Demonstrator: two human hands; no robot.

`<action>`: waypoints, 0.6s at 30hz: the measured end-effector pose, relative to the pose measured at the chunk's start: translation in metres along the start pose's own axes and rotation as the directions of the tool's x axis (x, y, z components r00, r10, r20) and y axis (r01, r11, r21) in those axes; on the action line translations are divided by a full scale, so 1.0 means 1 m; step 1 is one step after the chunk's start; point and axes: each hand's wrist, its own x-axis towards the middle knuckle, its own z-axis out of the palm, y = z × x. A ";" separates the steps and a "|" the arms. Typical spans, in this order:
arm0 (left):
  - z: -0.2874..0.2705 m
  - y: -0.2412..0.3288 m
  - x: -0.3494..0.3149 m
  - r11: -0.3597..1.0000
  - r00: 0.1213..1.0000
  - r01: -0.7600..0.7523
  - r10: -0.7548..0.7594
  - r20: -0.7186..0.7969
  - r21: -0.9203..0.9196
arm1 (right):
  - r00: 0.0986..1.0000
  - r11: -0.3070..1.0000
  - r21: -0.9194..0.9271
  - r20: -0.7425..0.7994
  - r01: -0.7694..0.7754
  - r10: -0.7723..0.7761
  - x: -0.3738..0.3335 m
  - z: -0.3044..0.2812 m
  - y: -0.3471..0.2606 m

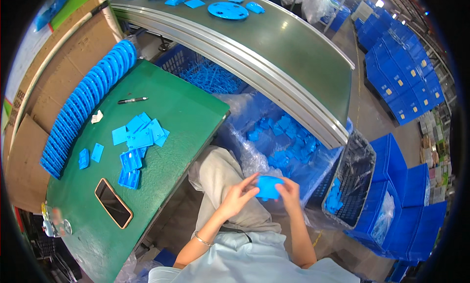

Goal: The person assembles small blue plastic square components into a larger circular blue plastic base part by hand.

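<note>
Over my lap, my left hand and my right hand grip opposite ends of a blue plastic part. The part is rounded and somewhat blurred, so its exact kind does not show. Just beyond it stands a large bin lined with clear plastic, with many loose blue plastic pieces inside. To my left, flat blue plates lie in a loose pile on the green table. Small blue box-shaped pieces sit against the pile's near side.
A long row of blue discs lines the table's far left. A pen and a phone lie there too. A conveyor with blue parts crosses ahead. A black crate and blue bins stand on the right.
</note>
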 end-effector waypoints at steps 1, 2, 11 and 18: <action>-0.007 0.000 -0.001 1.000 0.999 -0.013 0.014 -0.033 0.009 | 0.997 1.000 -0.022 -0.081 -0.017 0.015 0.004 -0.018 0.009; -0.014 0.002 -0.002 0.999 1.000 -0.031 0.031 -0.002 0.037 | 0.964 0.980 -0.098 -0.190 0.170 -0.187 0.011 -0.061 0.043; -0.135 0.057 -0.038 0.872 0.757 -0.075 0.365 -0.542 0.483 | 0.344 0.564 -0.471 -0.882 -0.678 -0.322 -0.059 -0.326 0.182; -0.230 0.066 -0.071 0.491 0.405 0.534 0.566 -0.718 0.688 | 0.586 0.352 -0.591 -0.799 -0.726 -0.133 -0.025 -0.300 0.156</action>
